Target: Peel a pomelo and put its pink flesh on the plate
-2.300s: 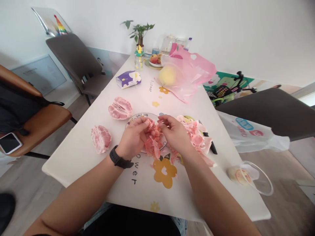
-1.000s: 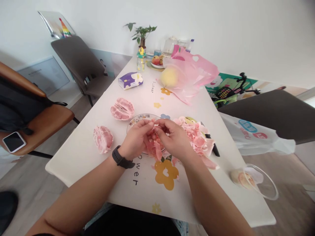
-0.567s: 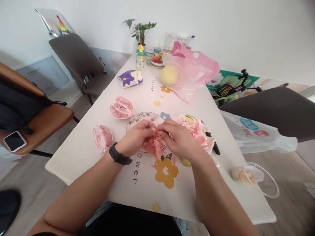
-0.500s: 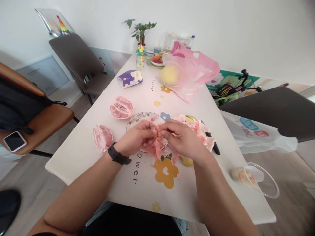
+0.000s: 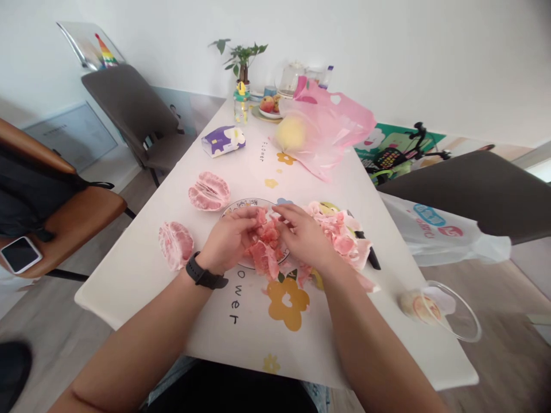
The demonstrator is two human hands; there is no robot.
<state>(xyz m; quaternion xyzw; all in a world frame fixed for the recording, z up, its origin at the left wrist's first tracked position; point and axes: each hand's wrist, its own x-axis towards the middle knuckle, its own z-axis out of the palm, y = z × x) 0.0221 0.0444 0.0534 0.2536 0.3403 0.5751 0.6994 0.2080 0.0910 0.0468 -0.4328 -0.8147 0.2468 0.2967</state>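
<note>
Over the plate [image 5: 236, 205] with a printed rim, my left hand [image 5: 228, 240] has its fingers closed on a piece of pink pomelo flesh [image 5: 267, 234] with its membrane. Facing it, my right hand [image 5: 303, 234] curls its fingers and thumb against the right side of the same flesh. The fingertips are partly hidden. A torn strip of pomelo [image 5: 264, 261] hangs below, over the plate's near edge. Left of the plate lie two peeled pomelo chunks, one nearer [image 5: 175, 245] and one farther [image 5: 209, 191]. Peel and membrane scraps [image 5: 342, 232] are heaped beside my right hand.
A black-handled knife [image 5: 371, 255] lies partly under the scraps. Farther back are a purple tissue pack [image 5: 223, 141], a pink plastic bag [image 5: 336, 123] with a yellow fruit, and a bottle [image 5: 241, 106]. A clear container [image 5: 447, 312] sits at the right edge.
My hands have moved slightly apart from their close pinch, and more of the pink flesh shows between them. The whole view has shifted a little.
</note>
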